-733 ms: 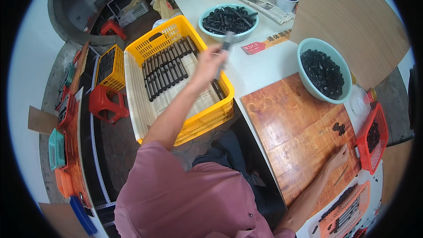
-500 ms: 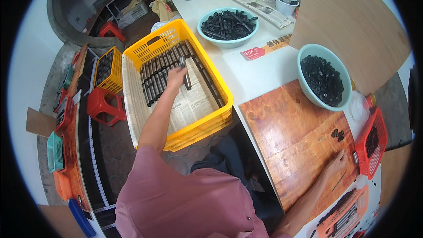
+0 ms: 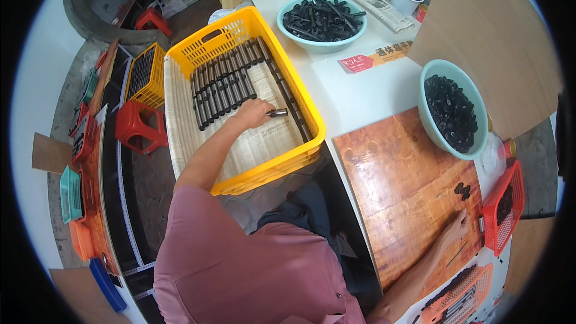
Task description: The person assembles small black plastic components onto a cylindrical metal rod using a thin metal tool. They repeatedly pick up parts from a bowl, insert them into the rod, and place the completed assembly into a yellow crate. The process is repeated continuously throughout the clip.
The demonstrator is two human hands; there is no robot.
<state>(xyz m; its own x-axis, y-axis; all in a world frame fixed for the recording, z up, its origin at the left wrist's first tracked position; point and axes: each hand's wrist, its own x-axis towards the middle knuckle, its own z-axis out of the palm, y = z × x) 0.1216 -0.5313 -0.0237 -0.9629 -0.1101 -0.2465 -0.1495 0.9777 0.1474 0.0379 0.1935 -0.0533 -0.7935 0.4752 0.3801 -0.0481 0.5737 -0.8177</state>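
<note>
fingers (image 3: 264,110) of my left hand (image 3: 255,112) are pinched together on a short dark rod with a silver tip (image 3: 277,112), held low inside the yellow crate (image 3: 312,121), just above the newspaper lining (image 3: 258,147) and beside the rows of finished black rods (image 3: 225,84). my right hand (image 3: 457,228) rests flat on the wooden board (image 3: 402,186) on the tabletop (image 3: 360,93), fingers spread loosely and holding nothing, near a few loose black caps (image 3: 462,190). the rod looks slim, smooth and round, dark along its body with a bright metal end pointing toward the crate's right wall. as i judge it, a round piece like this could roll out of line on the paper if let go at a slant, or knock the neat rows askew if it comes down on top of them. two pale green bowls hold more parts, one with long black pieces (image 3: 322,19), one with small black caps (image 3: 451,111).
</note>
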